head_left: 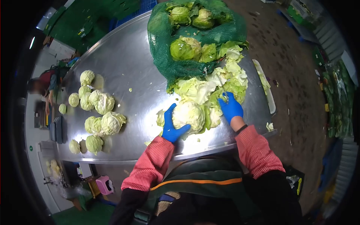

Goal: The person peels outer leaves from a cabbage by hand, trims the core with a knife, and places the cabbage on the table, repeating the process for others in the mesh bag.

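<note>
My left hand point(173, 125), in a blue glove, is wrapped round the near left side of a pale, trimmed cabbage point(189, 115) on the metal table. To the right of that cabbage, my right hand point(231, 107), also gloved in blue, is over loose cabbage leaves point(237, 88). Its fingers are curled in, and whatever they grip is too small to make out. More stripped leaves point(193, 90) lie just beyond the cabbage. Farther back, a green mesh sack point(161, 56) lies spread out, with several untrimmed cabbages point(186, 48) on it.
Several pale cabbages point(103, 103) stand in a group on the left of the steel table point(137, 101). A white tray point(268, 93) with leaf scraps sits off the right edge. At the far left, a person point(48, 84) stands beyond the table. A pink container point(104, 185) is below.
</note>
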Demonstrator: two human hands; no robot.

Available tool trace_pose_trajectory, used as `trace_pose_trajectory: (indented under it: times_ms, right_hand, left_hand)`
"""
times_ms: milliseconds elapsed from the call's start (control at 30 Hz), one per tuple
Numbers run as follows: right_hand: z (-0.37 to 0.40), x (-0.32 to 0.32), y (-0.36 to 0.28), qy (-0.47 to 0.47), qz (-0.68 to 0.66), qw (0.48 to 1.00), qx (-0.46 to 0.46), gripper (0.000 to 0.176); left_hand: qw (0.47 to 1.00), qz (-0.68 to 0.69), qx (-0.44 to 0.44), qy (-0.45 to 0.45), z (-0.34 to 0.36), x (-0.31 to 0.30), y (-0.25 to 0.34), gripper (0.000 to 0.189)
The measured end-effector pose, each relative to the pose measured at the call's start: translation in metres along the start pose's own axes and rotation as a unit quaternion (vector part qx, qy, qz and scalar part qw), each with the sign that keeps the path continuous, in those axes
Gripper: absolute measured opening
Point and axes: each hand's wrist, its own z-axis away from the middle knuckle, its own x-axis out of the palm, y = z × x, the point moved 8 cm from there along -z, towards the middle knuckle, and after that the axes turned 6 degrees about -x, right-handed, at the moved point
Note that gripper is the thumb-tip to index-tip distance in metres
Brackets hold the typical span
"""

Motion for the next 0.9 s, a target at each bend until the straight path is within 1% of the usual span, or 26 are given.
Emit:
trace_pose_trajectory:
  times_ms: [100,133,167,200,300,400,500,600,700,800,900]
  right_hand:
    - [0.039,0.014,-0.087,-0.161,0.063,0.985,0.016,0.091]
    - [0.046,0.028,-0.093,-0.186,0.082,0.979,-0.001,0.091]
    - [0.046,0.031,-0.089,-0.182,0.083,0.980,-0.009,0.089]
    - [0.046,0.034,-0.085,-0.178,0.084,0.980,-0.017,0.087]
    - [0.051,0.034,-0.066,-0.232,0.025,0.972,0.009,0.081]
    - [0.061,0.035,-0.057,-0.214,-0.019,0.977,0.017,0.079]
    - [0.068,0.038,-0.057,-0.195,-0.026,0.980,0.014,0.079]
    - [0.072,0.040,-0.052,-0.178,-0.037,0.983,0.025,0.078]
    - [0.072,0.038,-0.058,-0.225,-0.052,0.972,0.043,0.083]
    - [0.071,0.030,-0.071,-0.203,0.016,0.978,-0.036,0.089]
    - [0.071,0.032,-0.079,-0.187,0.030,0.976,-0.110,0.093]
  left_hand:
    - [0.996,-0.089,0.009,0.028,0.000,0.009,0.034,0.102]
    - [0.992,-0.120,0.015,0.037,0.000,0.013,0.042,0.101]
    - [0.991,-0.122,0.019,0.054,0.001,0.016,0.043,0.100]
    - [0.991,-0.125,0.020,0.047,0.001,0.019,0.045,0.100]
    - [0.989,-0.146,0.028,0.028,0.002,0.026,0.056,0.101]
    - [0.989,-0.141,0.038,0.004,-0.002,0.025,0.055,0.101]
    - [0.990,-0.124,0.067,-0.028,-0.003,0.022,0.048,0.102]
    - [0.987,-0.136,0.060,-0.054,-0.008,0.021,0.045,0.104]
    - [0.989,-0.127,0.057,-0.045,-0.011,0.018,0.039,0.106]
    - [0.990,-0.130,0.046,-0.024,-0.009,0.022,0.038,0.109]
    - [0.986,-0.150,0.058,-0.047,-0.012,0.020,0.038,0.111]
